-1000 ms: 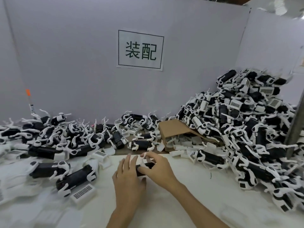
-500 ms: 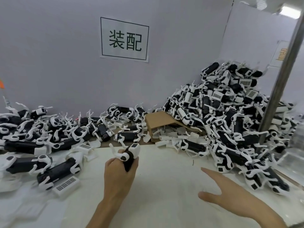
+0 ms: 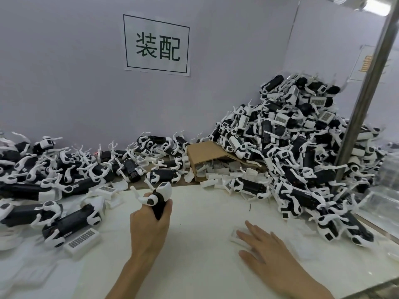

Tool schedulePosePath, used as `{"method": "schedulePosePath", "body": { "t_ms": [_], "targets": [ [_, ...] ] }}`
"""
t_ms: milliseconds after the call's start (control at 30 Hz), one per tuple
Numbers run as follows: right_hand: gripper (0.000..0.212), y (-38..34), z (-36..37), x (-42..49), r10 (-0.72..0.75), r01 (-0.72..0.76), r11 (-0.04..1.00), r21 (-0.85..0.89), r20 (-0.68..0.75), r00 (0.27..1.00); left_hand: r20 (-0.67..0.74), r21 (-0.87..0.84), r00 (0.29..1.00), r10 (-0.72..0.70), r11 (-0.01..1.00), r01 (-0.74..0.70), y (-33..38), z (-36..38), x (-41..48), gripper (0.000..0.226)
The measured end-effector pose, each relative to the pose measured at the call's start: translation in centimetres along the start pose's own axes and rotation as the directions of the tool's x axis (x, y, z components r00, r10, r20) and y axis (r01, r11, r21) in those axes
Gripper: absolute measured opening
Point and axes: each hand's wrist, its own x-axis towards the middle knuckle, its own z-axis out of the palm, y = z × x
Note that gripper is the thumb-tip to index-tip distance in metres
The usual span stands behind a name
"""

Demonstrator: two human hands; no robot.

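Gripping a black-and-white plastic unit (image 3: 159, 198) around its black lower body, the left hand (image 3: 149, 228) is holding it roughly upright above the counter (image 3: 205, 214), near the centre of the view, with the white cap and curved white arms sticking up past the curled fingers and thumb. The right hand (image 3: 267, 247) is lying released, palm down and fingers straight, low over the counter to the right, well apart from the held unit; its fingertips are touching a small white piece (image 3: 235, 235), which is too blurred to identify more closely. A tall heap of similar units (image 3: 302, 147) is piling up against the back wall at the right, reaching down to the counter's edge. A lower spread of units (image 3: 54, 169) is covering the left side, with a white barcoded block (image 3: 83, 240) lying in front of it. Between the two, a cardboard box (image 3: 207, 152) is lying tipped on its side, with white clips (image 3: 218, 172) spilling from its mouth. A paper sign (image 3: 157, 44) printed 装配 is hanging on the wall above. A metal post (image 3: 367, 100) is slanting across the right.
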Motion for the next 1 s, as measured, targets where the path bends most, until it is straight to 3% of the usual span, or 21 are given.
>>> {"method": "schedulePosePath", "body": {
  "t_ms": [233,400,533,633,767,900,1000],
  "targets": [
    [0.068,-3.4,-0.7,9.8,-0.107,0.118,0.985,-0.125,0.094,0.990,-0.001,0.001,1.000,-0.018,1.000,0.018,0.2,0.0,0.1,0.023],
    [0.085,-3.8,-1.4,16.8,-0.088,0.077,0.962,-0.263,-0.030,0.996,0.015,-0.009,1.000,0.026,1.000,-0.026,0.1,0.1,-0.1,0.021],
    [0.110,-4.4,-3.8,22.5,0.009,-0.021,0.991,-0.133,-0.093,0.996,0.006,-0.005,0.999,0.037,0.999,-0.037,0.0,0.1,-0.1,0.021],
    [0.116,-3.3,-4.5,25.8,0.141,-0.144,0.985,-0.095,-0.037,0.989,0.023,-0.083,0.999,-0.032,0.996,0.033,-0.4,0.4,-0.3,0.019],
    [0.099,-2.5,-3.4,27.4,0.251,-0.251,0.968,-0.013,0.019,0.968,0.028,-0.111,0.998,-0.059,0.992,0.061,-1.2,0.7,0.0,0.016],
    [0.070,-4.1,-1.6,25.0,0.134,-0.139,0.989,-0.056,-0.083,0.988,0.057,-0.048,0.998,-0.034,0.998,0.037,-1.2,1.4,-0.1,0.013],
    [0.062,-5.9,-0.8,21.6,0.016,-0.018,1.000,-0.017,-0.090,0.996,0.086,0.048,0.996,-0.006,0.999,0.002,-0.7,1.6,-0.4,0.028]
  ]
}}
